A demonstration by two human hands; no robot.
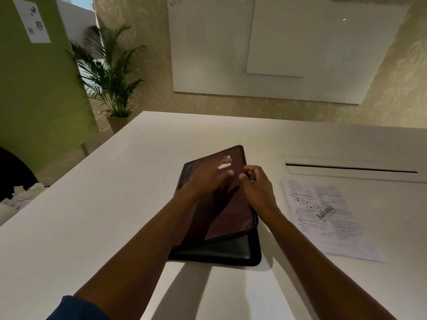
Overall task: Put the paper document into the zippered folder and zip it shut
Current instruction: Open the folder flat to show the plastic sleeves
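A zippered folder with a maroon cover and black back lies in the middle of the white table, its cover lifted along the near and right edges. My left hand rests flat on the cover, fingers spread. My right hand pinches the folder's right edge near the zip, fingers curled on it. The paper document, a printed sheet, lies flat on the table to the right of the folder, apart from both hands.
A cable slot is cut into the table behind the document. Crumpled papers lie beyond the table's left edge. A potted palm stands at the back left, and a whiteboard hangs on the far wall.
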